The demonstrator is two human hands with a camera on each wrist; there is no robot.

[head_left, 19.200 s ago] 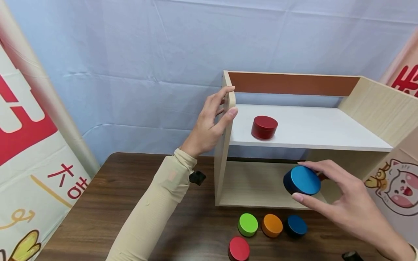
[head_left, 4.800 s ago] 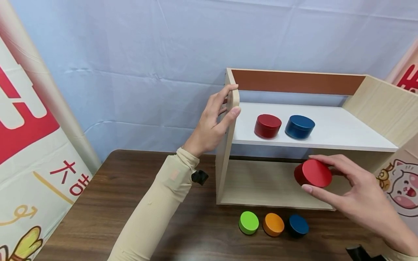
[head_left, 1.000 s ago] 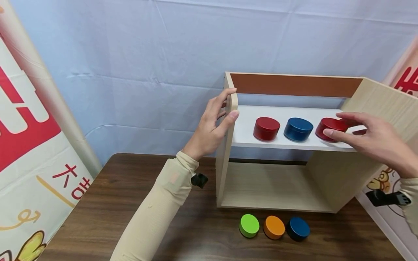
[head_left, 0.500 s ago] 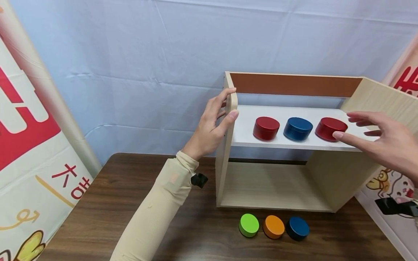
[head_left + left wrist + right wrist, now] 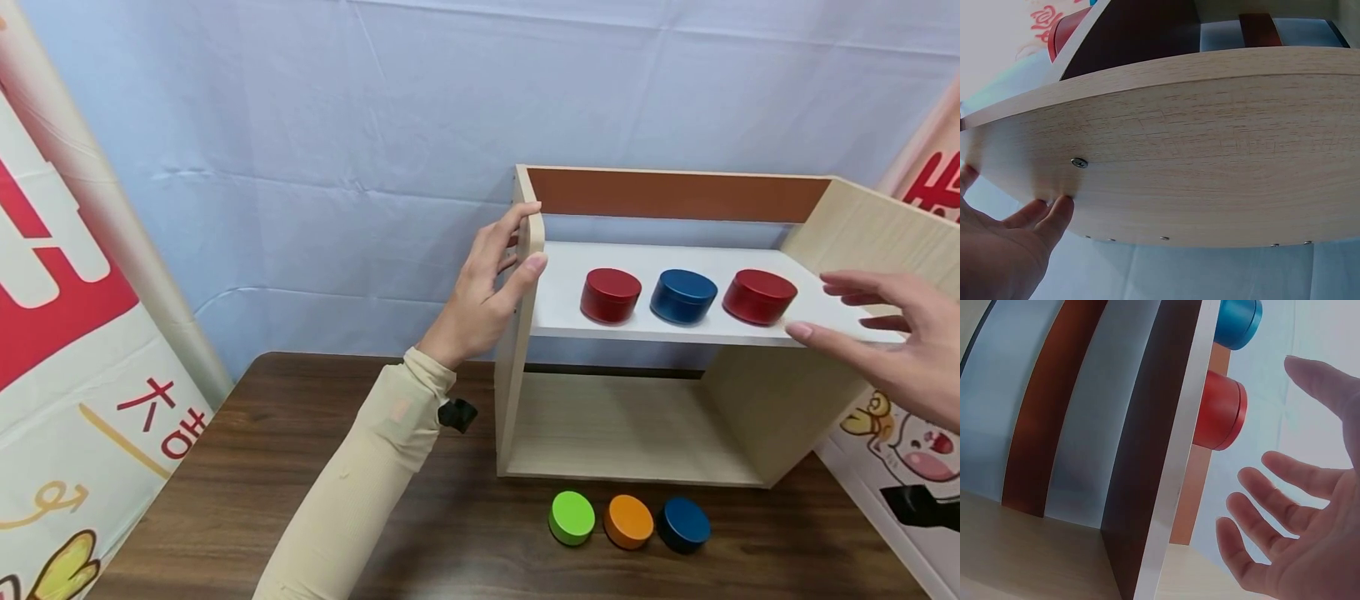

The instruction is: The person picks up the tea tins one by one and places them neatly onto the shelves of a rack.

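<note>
Three tins on the upper shelf

Nearest, the right hand [image 5: 892, 342] hovers with fingers spread, holding nothing, just beside the right red tin [image 5: 759, 297] on the white shelf [image 5: 825, 321]. Farther off, the left hand [image 5: 487, 287] clasps the cabinet's left panel [image 5: 525, 333]

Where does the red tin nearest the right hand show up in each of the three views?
Head: red tin, rightmost of three on the white shelf, just left of the open right hand.
Left wrist: not identifiable; only a red sliver at the top left.
Right wrist: centre, below the blue tin.
Shared landmark: the white shelf.
</note>
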